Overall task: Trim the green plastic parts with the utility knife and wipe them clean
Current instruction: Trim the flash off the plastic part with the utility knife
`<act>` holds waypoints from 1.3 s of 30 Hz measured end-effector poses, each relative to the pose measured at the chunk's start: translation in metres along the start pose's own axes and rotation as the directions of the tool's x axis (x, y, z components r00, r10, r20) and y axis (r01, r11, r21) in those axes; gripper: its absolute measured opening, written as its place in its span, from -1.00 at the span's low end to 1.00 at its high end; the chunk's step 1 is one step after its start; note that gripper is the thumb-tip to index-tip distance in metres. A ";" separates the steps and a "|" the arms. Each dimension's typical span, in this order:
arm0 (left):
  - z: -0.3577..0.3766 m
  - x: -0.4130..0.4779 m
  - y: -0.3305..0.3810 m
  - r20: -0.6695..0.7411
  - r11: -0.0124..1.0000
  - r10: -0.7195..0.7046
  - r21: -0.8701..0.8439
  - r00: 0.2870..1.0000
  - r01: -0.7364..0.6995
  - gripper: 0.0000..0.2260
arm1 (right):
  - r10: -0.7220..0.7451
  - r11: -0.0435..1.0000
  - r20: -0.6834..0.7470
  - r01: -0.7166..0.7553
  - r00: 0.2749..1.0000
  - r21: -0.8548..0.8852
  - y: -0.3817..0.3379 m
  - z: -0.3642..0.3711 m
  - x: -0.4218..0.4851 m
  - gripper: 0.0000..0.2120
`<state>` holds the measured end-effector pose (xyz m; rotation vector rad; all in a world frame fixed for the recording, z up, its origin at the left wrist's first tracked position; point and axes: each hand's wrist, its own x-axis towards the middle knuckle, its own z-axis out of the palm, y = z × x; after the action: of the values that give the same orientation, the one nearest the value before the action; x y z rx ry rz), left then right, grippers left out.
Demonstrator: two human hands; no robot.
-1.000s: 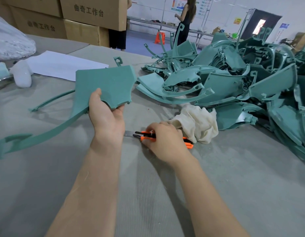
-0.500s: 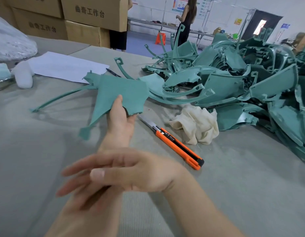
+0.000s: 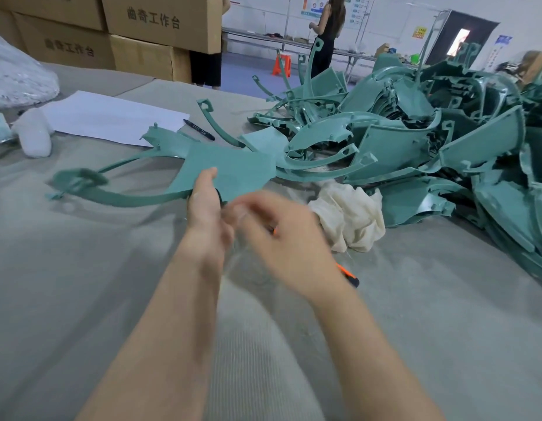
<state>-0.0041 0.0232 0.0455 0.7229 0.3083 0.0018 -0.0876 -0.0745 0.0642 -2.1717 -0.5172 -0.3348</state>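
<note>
Left hand sits mid-frame, thumb up on the near face of a green plastic part, fingers wrapped round the edge behind it: a firm grasp. The part is lifted off the grey table cover, its flat panel at twelve o'clock from the hand and a long curved arm sweeping out toward nine o'clock, ending in a loop.

Right hand is just at three o'clock of the left, palm down, fingers reaching toward the part's lower edge. It is badly blurred, so I cannot tell whether those fingers are pinching anything or are loose.

The utility knife lies on the table under that right hand, and only its orange and black tail end pokes out near the wrist at four o'clock. No hand on it.

A crumpled cream rag lies at three o'clock of the right hand, touching the foot of a big heap of green plastic parts that fills the frame from one to four o'clock.

Up at ten o'clock is a white sheet of paper with a dark pen at its right corner. Stacked cardboard boxes stand at eleven o'clock, and a person stands by a far bench at twelve.
</note>
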 end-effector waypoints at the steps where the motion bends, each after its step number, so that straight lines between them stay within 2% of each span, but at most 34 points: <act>1: 0.000 0.000 0.001 0.014 1.000 0.000 -0.022 1.000 0.000 -0.72 | 0.078 0.995 -0.164 -0.087 0.983 -0.052 0.008 -0.010 0.008 -0.84; 2: 0.001 0.000 0.002 0.005 0.999 0.003 -0.046 1.000 -0.003 -0.77 | 0.163 0.974 -0.267 -0.197 0.950 -0.108 0.015 -0.022 0.016 -0.80; 3: 0.001 0.000 0.001 0.009 0.999 -0.006 -0.045 1.000 0.006 -0.83 | 0.267 0.929 -0.311 -0.330 0.912 -0.169 0.024 -0.033 0.024 -0.75; 4: 0.003 0.001 0.000 -0.002 1.000 -0.017 -0.022 1.000 0.017 -0.87 | 0.353 0.874 -0.311 -0.430 0.882 -0.228 0.031 -0.042 0.029 -0.70; 6: 0.006 -0.001 -0.001 -0.006 0.998 -0.053 0.040 0.999 0.054 -0.91 | 0.429 0.827 -0.310 -0.507 0.848 -0.243 0.042 -0.052 0.033 -0.64; 9: 0.006 -0.002 -0.003 0.025 0.988 -0.083 0.133 0.996 0.079 -0.90 | 0.346 0.917 -0.294 -0.387 0.891 -0.093 0.044 -0.056 0.035 -0.67; 12: 0.007 -0.004 -0.004 0.096 0.975 -0.050 0.219 0.994 0.028 -0.87 | 0.249 0.948 -0.115 -0.266 0.962 -0.176 0.046 -0.048 0.033 -0.55; 15: 0.006 -0.009 -0.002 0.210 0.953 -0.080 0.303 0.974 0.013 -0.84 | 0.304 0.928 -0.114 -0.321 0.946 -0.190 0.055 -0.043 0.035 -0.48; 18: 0.005 -0.013 0.006 0.351 0.949 -0.132 0.315 0.927 0.016 -0.66 | 0.394 0.894 -0.123 -0.411 0.911 -0.178 0.062 -0.043 0.037 -0.49; 21: 0.009 -0.020 0.008 0.514 0.965 -0.148 0.261 0.845 0.010 -0.39 | 0.468 0.869 -0.252 -0.492 0.847 -0.041 0.063 -0.042 0.039 -0.57; 24: 0.012 -0.024 0.001 0.555 0.976 -0.082 0.212 0.828 -0.045 -0.42 | 0.537 0.843 -0.271 -0.522 0.799 0.132 0.060 -0.038 0.040 -0.61; 29: 0.011 -0.025 0.000 0.562 0.994 0.001 0.090 0.827 -0.063 -0.51 | 0.612 0.730 -0.209 -0.444 0.763 0.520 0.048 -0.028 0.038 -0.72; 31: 0.014 -0.025 -0.005 0.530 0.991 0.020 0.104 0.848 -0.088 -0.53 | 0.630 0.618 -0.137 -0.386 0.764 0.685 0.039 -0.022 0.037 -0.71; 33: 0.018 -0.024 -0.014 0.457 0.981 0.063 0.137 0.887 -0.140 -0.62 | 0.616 0.433 -0.020 -0.317 0.787 0.844 0.032 -0.016 0.038 -0.71; 34: 0.020 -0.023 -0.016 0.398 0.971 0.091 0.169 0.913 -0.170 -0.68 | 0.601 0.375 0.031 -0.316 0.799 0.872 0.030 -0.014 0.037 -0.72; 35: 0.020 -0.022 -0.017 0.340 0.962 0.118 0.194 0.933 -0.193 -0.71 | 0.582 0.378 0.069 -0.344 0.810 0.860 0.030 -0.014 0.036 -0.74; 36: 0.020 -0.019 -0.017 0.294 0.960 0.137 0.196 0.946 -0.200 -0.73 | 0.565 0.444 0.089 -0.393 0.820 0.805 0.030 -0.016 0.035 -0.77; 37: 0.018 -0.017 -0.015 0.262 0.965 0.141 0.179 0.955 -0.192 -0.75 | 0.558 0.549 0.077 -0.437 0.826 0.712 0.032 -0.020 0.034 -0.78; 39: 0.013 -0.012 -0.010 0.250 0.976 0.132 0.135 0.959 -0.170 -0.80 | 0.560 0.748 -0.068 -0.469 0.826 0.469 0.041 -0.028 0.032 -0.77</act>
<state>-0.0126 0.0055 0.0514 0.8912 0.0201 0.0357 -0.0414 -0.1113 0.0662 -1.7201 0.1420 -0.1119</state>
